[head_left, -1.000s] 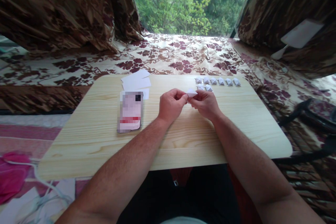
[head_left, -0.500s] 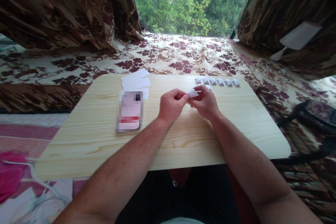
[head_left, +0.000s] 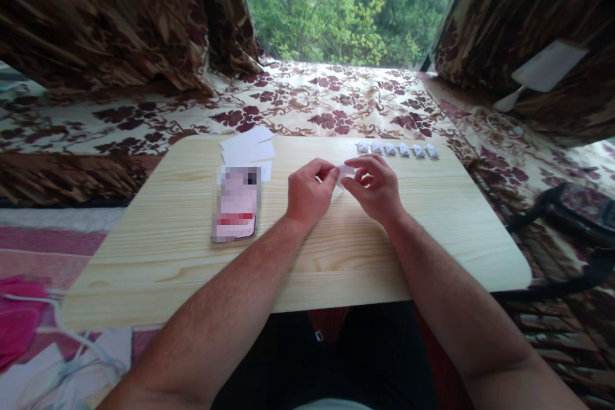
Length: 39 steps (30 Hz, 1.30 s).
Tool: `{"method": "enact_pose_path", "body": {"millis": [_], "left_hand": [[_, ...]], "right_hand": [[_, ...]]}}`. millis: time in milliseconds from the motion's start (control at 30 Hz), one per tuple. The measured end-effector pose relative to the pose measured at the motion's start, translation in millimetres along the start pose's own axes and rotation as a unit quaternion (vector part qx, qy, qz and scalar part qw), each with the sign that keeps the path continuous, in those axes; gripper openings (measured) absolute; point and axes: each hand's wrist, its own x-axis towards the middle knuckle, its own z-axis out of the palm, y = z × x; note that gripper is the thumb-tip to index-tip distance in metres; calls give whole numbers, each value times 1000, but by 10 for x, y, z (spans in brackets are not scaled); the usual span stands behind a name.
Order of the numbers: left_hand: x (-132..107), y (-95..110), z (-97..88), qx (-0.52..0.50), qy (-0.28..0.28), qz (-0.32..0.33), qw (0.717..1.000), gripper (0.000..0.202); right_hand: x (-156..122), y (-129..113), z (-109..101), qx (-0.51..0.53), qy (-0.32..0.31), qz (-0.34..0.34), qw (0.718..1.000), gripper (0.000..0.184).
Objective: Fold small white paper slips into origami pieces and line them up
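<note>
Above the middle of the wooden table, my left hand (head_left: 311,189) pinches a small folded piece of white paper (head_left: 344,173) between thumb and fingertips. My right hand (head_left: 377,189) is at the paper's right side, thumb and forefinger on its edges and the other fingers curled. The fingers partly cover the paper, so its full shape is hidden. Beyond my right hand, several small folded white paper pieces (head_left: 398,150) stand in a row near the table's far edge. White paper sheets (head_left: 247,152) lie overlapping at the far left of the table.
A phone (head_left: 235,205), partly blurred out, lies on the wooden table (head_left: 158,250) left of my hands, against the sheets. A dark chair-like frame (head_left: 571,269) stands at the right. White cables (head_left: 62,320) and papers lie at lower left. A white lamp (head_left: 548,67) stands at upper right.
Both hands have shifted slightly, and the paper has turned between them and moved a little left. My right thumb and forefinger have spread apart around it. The row and the sheets stay put.
</note>
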Motion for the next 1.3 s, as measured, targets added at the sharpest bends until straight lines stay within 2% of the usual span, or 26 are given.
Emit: {"method": "enact_pose_path", "body": {"millis": [600,733,1000,1300], "left_hand": [[-20,14,4,4,-19,60,998,14],[-17,3,-1,23,-12,95,995,14],[-11,-16,-42,97,-1,205,974,14],[-21,6,-44,122,-7,215,969,15]], "right_hand": [[-6,-35,1,11,-17,7,1000,11],[-9,-40,-2,14,-12,7,1000,8],[-15,-43,-19,-16,-8,-42,999,6],[-13,-52,-30,-19,-14,-70,997,10]]}}
